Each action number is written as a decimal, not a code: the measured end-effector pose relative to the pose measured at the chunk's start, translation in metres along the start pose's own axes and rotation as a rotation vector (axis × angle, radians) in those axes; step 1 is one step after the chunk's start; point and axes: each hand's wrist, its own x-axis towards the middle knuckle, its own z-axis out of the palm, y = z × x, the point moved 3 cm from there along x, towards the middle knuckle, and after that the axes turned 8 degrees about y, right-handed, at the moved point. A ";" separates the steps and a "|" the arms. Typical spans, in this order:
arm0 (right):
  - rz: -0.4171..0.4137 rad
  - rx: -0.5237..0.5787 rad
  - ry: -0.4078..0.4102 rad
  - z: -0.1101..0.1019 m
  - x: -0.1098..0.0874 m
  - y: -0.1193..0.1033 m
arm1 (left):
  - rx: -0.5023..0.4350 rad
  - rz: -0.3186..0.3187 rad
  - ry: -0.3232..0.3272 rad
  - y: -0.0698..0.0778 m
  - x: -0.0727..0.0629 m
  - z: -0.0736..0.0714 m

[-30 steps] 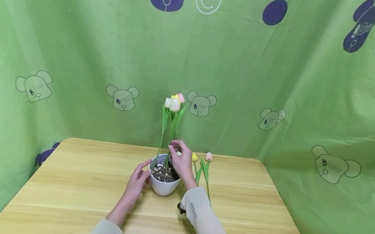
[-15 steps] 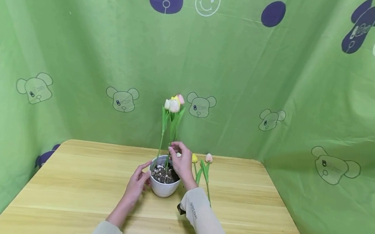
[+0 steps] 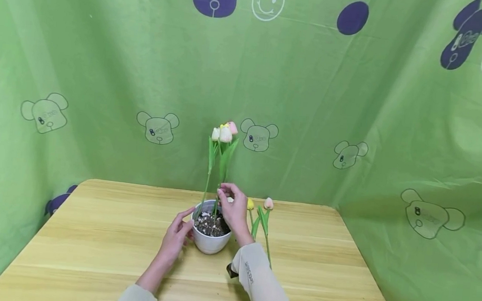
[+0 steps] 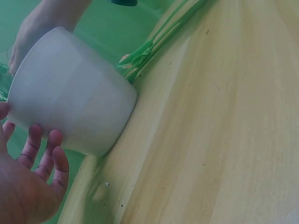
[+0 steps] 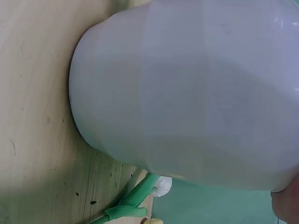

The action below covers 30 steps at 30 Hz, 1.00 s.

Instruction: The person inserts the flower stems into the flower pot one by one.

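A white flowerpot (image 3: 210, 245) filled with dark, speckled soil (image 3: 208, 225) stands upright on the table. My left hand (image 3: 175, 238) holds its left side, thumb and forefinger at the rim; in the left wrist view several fingertips touch the wall of the pot (image 4: 70, 93). Above the soil, my right hand (image 3: 234, 212) pinches the green stem of a white tulip (image 3: 225, 135), whose lower end meets the soil. Another white tulip (image 3: 215, 134) leans at the pot's left side. A pink tulip (image 3: 232, 128) and a mostly covered yellow bloom show behind.
Right of the pot, a yellow tulip (image 3: 250, 204) and a pale pink tulip (image 3: 268, 203) lie on the wooden table (image 3: 100, 234). A white bloom (image 5: 162, 186) lies behind the pot in the right wrist view. A green curtain (image 3: 305, 103) hangs around the table.
The white tulip in my right hand has turned slightly and its bloom has shifted a little right, covering more of the yellow one. My left hand keeps its place on the flowerpot.
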 end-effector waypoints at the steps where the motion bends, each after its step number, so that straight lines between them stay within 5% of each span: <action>1: -0.004 0.001 0.003 0.000 0.000 0.000 | 0.003 -0.001 -0.001 0.001 -0.001 0.000; 14: -0.008 -0.026 0.002 0.000 0.000 0.001 | -0.017 0.034 -0.020 0.033 -0.019 -0.003; 20: 0.001 -0.030 -0.004 -0.002 -0.001 -0.002 | -0.015 0.015 -0.022 0.031 -0.016 -0.002; 30: 0.025 -0.065 -0.019 -0.004 0.000 -0.001 | -0.018 0.016 -0.011 0.001 -0.001 -0.001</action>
